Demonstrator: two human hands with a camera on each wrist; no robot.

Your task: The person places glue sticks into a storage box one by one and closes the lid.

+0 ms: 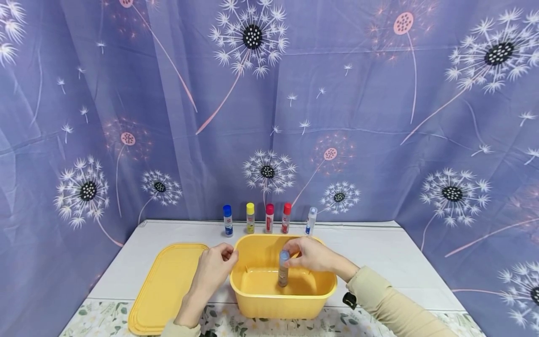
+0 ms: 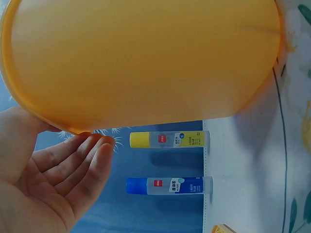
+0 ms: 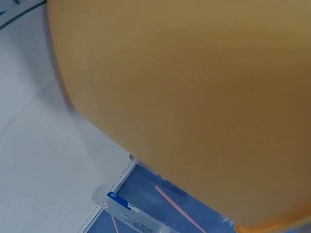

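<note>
My right hand (image 1: pixel 313 255) reaches over the far right rim of a yellow plastic tub (image 1: pixel 280 306). Its thumb and fingers grip a glue bottle (image 1: pixel 283 276) with a pale bluish cap, upright inside the tub. In the right wrist view the tub's wall hides this hand and bottle. My left hand (image 1: pixel 214 264) is at the tub's left rim, pinching it between thumb and fingers; in the left wrist view the thumb's end is hidden behind the rim, and the other fingers of the left hand (image 2: pixel 73 174) curve loosely below it.
Behind the tub stand glue bottles: blue-capped (image 1: pixel 228 222), yellow-capped (image 1: pixel 250 219), two red-capped (image 1: pixel 269 220) (image 1: pixel 286 219) and one clear-capped (image 1: pixel 311 222). A yellow lid (image 1: pixel 168 281) lies at the left on the white table (image 1: pixel 370 243). A floral curtain (image 1: pixel 362 103) hangs behind.
</note>
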